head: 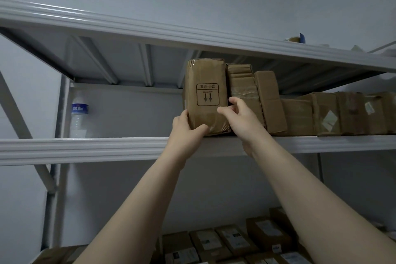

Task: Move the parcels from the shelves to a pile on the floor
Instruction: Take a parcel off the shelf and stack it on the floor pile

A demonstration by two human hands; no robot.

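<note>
Grey metal shelf (85,148) carries a row of brown cardboard parcels (321,113). Leftmost upright brown taped parcel (205,94) stands at its front edge. Left hand (185,123) and right hand (237,115), 2 together, clamp its lower sides. Risk: pulling drags the touching neighbour off.

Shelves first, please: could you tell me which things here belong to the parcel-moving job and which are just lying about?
Job:
- tall parcel, gripped by left hand and right hand
- parcel row on the same shelf
- lower parcels

Lying about:
- water bottle
- tape roll, top shelf
</note>
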